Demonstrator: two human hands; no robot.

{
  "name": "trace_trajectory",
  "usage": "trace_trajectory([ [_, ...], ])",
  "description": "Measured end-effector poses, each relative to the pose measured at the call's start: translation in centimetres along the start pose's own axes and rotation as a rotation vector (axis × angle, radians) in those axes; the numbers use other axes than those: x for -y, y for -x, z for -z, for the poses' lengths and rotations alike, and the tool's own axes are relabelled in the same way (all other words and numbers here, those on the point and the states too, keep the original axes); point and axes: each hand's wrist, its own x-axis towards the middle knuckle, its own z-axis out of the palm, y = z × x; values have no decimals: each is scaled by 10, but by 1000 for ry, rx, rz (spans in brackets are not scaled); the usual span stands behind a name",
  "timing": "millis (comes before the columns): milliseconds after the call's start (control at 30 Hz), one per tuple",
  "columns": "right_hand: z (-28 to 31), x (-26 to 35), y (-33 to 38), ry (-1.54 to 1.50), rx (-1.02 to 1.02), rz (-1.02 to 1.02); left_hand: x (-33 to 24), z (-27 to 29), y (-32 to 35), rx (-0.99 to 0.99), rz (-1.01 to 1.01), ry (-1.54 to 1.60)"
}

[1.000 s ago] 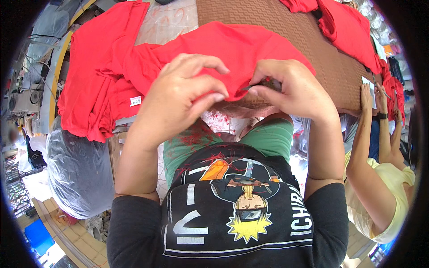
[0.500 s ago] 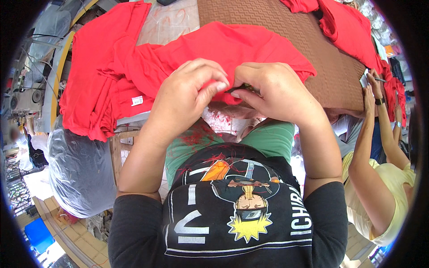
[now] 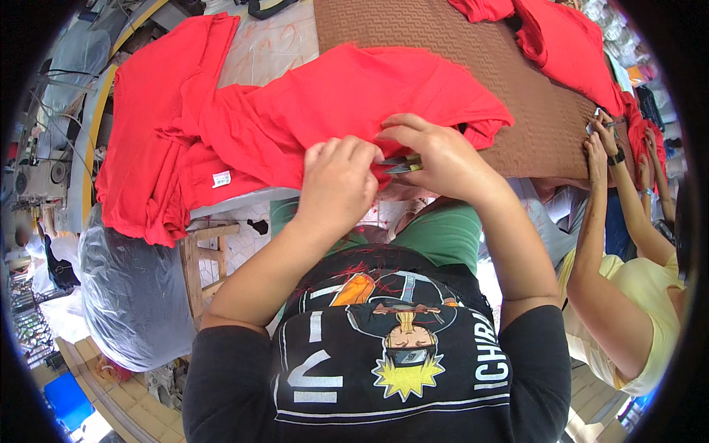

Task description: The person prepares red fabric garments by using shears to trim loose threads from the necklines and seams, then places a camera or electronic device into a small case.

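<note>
A red garment (image 3: 347, 88) lies spread in front of me, its near edge hanging over the table edge. My left hand (image 3: 338, 179) is closed on that near edge, pinching the red cloth between thumb and fingers. In my right hand (image 3: 447, 162) is a pair of thread snips (image 3: 402, 165), the blades pointing left at the cloth by my left fingertips. Whether the blades touch a thread cannot be made out. Further left, more red cloth (image 3: 151, 125) is heaped, with a small white label (image 3: 221, 179) near its lower edge.
A brown patterned cloth (image 3: 413, 26) covers the table to the right, with more red garments (image 3: 565, 48) at its far side. At the right edge a co-worker's hands (image 3: 602, 144) are at work. A plastic-wrapped bundle (image 3: 136, 295) and a wooden stool (image 3: 210, 255) stand left of my legs.
Both hands have come down nearer to me. My left hand has closed on the cloth edge, and the snips in my right hand now show, aimed at it.
</note>
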Motion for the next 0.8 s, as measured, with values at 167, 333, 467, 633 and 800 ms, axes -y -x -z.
trace_trajectory([
  [167, 13, 11, -17, -409, -137, -60, 3, 32, -20, -121, 66, 62],
  [333, 28, 25, -31, -389, -142, 20, -3, 32, -18, 18, 402, 368],
  [467, 33, 20, -38, -349, -335, -18, 14, 36, -15, 120, 528, 1043],
  [633, 35, 9, -35, -307, -315, -182, 11, 60, -22, 228, 552, 1309],
  [800, 34, 10, -35, -308, -331, -193, 9, 56, -22, 185, 584, 1393],
])
